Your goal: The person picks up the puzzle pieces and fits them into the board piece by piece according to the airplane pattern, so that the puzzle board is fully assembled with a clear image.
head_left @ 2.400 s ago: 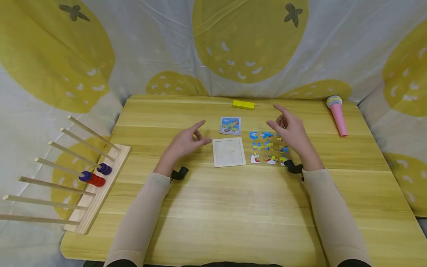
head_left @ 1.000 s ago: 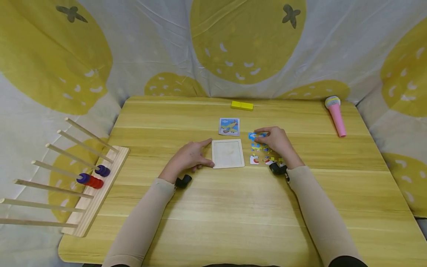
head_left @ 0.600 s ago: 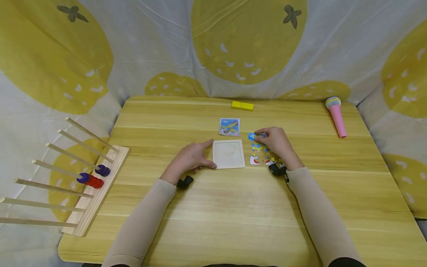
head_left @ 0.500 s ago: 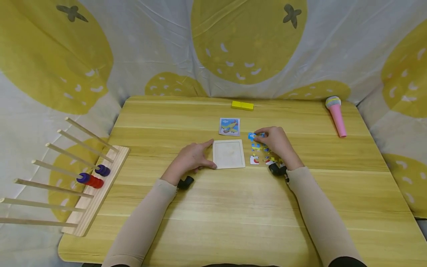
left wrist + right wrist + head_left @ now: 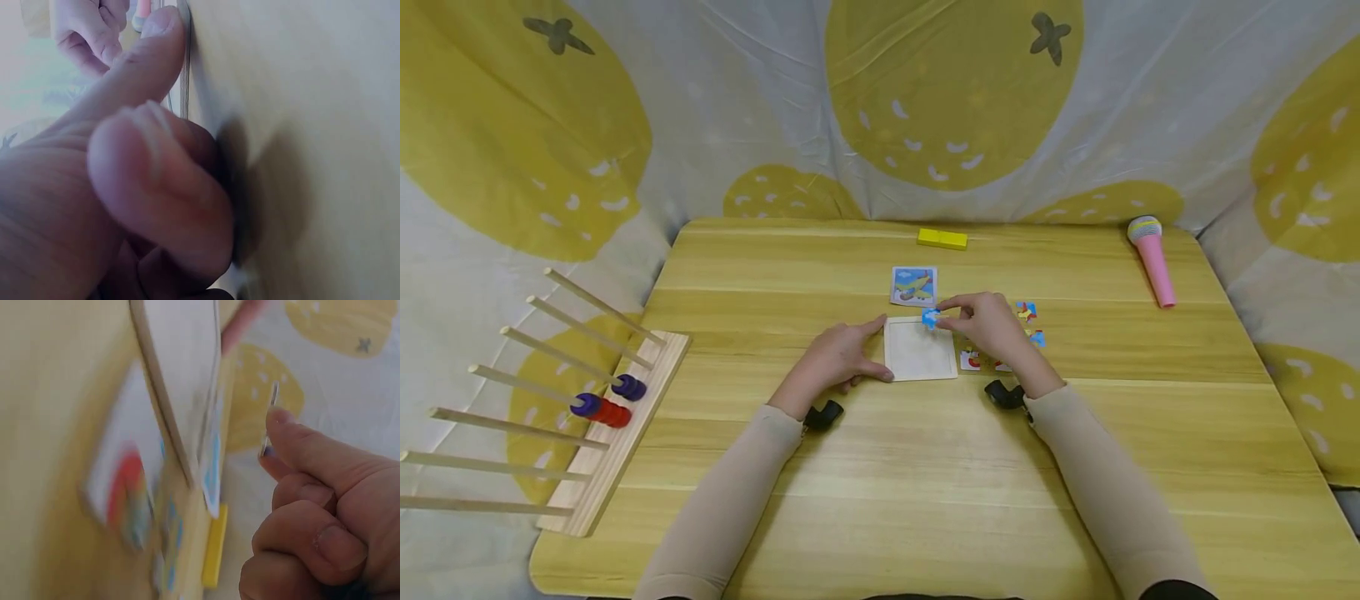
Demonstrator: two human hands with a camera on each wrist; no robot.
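My right hand pinches a blue puzzle piece between thumb and index finger, above the upper right of a pale square puzzle tray. The right wrist view shows the piece edge-on, apart from the tray, with the other fingers curled in. My left hand rests at the tray's left side, thumb and index finger extended to its two left corners. In the left wrist view the thumb touches the tray's edge. More puzzle pieces lie right of the tray, partly hidden by my right hand.
A picture card with an airplane lies behind the tray, and a yellow block farther back. A pink toy microphone is at the back right. On the left stands a wooden peg rack with red and purple rings.
Both hands came down to the table. My right hand took the blue piece from the top left of the group and carried it left over the tray. The tray shifted slightly right.
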